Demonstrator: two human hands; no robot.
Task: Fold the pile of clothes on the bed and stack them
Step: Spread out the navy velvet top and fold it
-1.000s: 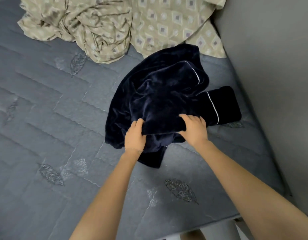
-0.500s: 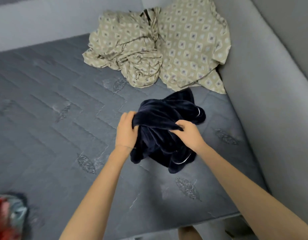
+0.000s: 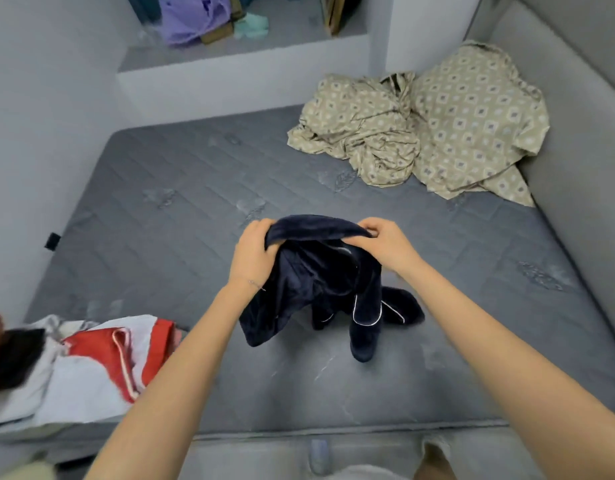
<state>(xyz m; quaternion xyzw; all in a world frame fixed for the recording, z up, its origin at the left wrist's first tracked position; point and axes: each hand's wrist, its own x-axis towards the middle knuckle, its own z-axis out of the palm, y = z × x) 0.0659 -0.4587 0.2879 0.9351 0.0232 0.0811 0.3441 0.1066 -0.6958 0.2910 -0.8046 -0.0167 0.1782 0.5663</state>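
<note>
Grey quilted mattress (image 3: 160,220): dark navy velvet garment (image 3: 319,271) mid-bed, hung between left hand (image 3: 252,252) and right hand (image 3: 385,242). Beige patterned sheet (image 3: 420,133) at far right corner. Red-and-white clothes pile (image 3: 101,362) at near left edge. Purple cloth (image 3: 191,19) on ledge (image 3: 229,53) behind.

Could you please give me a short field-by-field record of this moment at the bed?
held item: dark navy garment with white piping, hanging from both hands
left hand: grips the garment's top edge, left end
right hand: pinches the top edge, right end
surface: grey quilted mattress
far right corner: crumpled beige patterned sheet
near left edge: red and white clothes
</note>
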